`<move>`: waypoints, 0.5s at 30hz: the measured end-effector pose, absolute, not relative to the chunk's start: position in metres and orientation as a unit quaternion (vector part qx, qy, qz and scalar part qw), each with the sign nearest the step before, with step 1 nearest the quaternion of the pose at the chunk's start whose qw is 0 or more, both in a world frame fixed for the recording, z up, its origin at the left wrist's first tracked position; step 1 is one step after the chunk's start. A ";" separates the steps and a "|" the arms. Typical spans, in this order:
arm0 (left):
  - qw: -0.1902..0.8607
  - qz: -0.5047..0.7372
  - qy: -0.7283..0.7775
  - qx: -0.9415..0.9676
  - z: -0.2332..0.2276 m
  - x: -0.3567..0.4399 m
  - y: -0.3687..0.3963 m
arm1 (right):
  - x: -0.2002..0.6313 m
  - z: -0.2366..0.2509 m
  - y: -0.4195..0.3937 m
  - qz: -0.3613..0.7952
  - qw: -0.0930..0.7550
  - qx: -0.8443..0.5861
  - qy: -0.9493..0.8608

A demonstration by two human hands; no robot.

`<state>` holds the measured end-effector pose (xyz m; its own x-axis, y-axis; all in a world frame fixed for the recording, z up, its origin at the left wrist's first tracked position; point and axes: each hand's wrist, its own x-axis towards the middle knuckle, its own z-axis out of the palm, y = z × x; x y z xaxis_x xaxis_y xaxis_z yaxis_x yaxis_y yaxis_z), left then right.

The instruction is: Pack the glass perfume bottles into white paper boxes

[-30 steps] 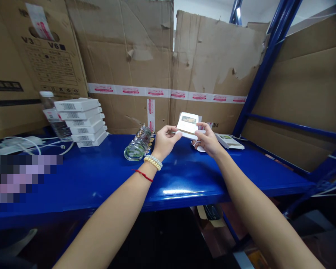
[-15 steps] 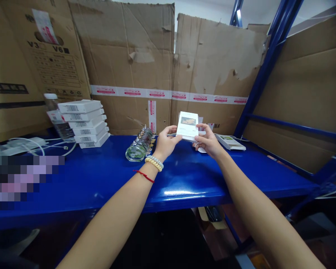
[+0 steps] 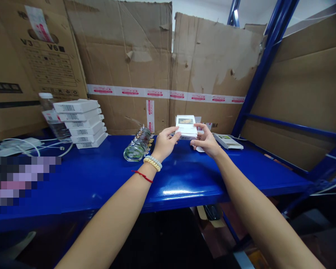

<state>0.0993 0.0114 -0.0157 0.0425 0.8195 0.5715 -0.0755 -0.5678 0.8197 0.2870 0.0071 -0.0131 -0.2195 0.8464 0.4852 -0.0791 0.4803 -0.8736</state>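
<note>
Between my two hands is a small white box point(image 3: 185, 129) with a picture on its top face, held above the blue shelf. My left hand point(image 3: 165, 142) grips its left side, thumb on the near edge. At the box's right side, my right hand point(image 3: 207, 141) has its fingertips against the upper edge, with the thumb lower near the front corner. Left of my left hand, a row of glass bottles point(image 3: 137, 145) with metal fittings stands on the shelf. Another white box point(image 3: 228, 142) lies to the right of my right hand.
A stack of several white boxes point(image 3: 84, 123) stands on the left of the blue shelf point(image 3: 100, 179). Behind it are a plastic bottle point(image 3: 52, 116) and white cables point(image 3: 25, 144). Cardboard sheets point(image 3: 123, 56) line the back. A blue metal post point(image 3: 264, 61) rises at the right.
The white box has tilted, so its near side with a barcode now shows. My right thumb has shifted slightly down and left off its near corner.
</note>
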 end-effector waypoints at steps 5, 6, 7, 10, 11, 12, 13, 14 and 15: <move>0.345 0.619 0.305 0.637 -0.019 0.099 0.014 | 0.287 -0.015 0.010 0.400 0.557 -0.303 -0.662; 0.343 0.617 0.307 0.639 -0.019 0.099 0.014 | 0.287 -0.015 0.011 0.398 0.556 -0.305 -0.663; 0.343 0.615 0.309 0.640 -0.019 0.099 0.014 | 0.287 -0.015 0.011 0.395 0.556 -0.308 -0.663; 0.355 0.609 0.311 0.637 -0.017 0.099 0.012 | 0.288 -0.015 0.012 0.393 0.552 -0.311 -0.666; 0.363 0.607 0.314 0.633 -0.016 0.099 0.012 | 0.289 -0.015 0.012 0.394 0.549 -0.310 -0.669; 0.373 0.607 0.319 0.625 -0.015 0.099 0.011 | 0.289 -0.015 0.013 0.396 0.546 -0.308 -0.671; 0.384 0.609 0.328 0.612 -0.014 0.099 0.011 | 0.289 -0.015 0.013 0.398 0.543 -0.304 -0.674; 0.397 0.612 0.338 0.595 -0.014 0.098 0.011 | 0.289 -0.016 0.012 0.403 0.540 -0.300 -0.675; 0.414 0.613 0.349 0.576 -0.013 0.098 0.011 | 0.289 -0.016 0.012 0.409 0.538 -0.295 -0.676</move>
<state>0.0982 0.0106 -0.0133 0.0058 0.9089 0.4169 -0.1057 -0.4140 0.9041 0.2887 0.0121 -0.0160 -0.2472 0.8381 0.4864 -0.0418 0.4923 -0.8694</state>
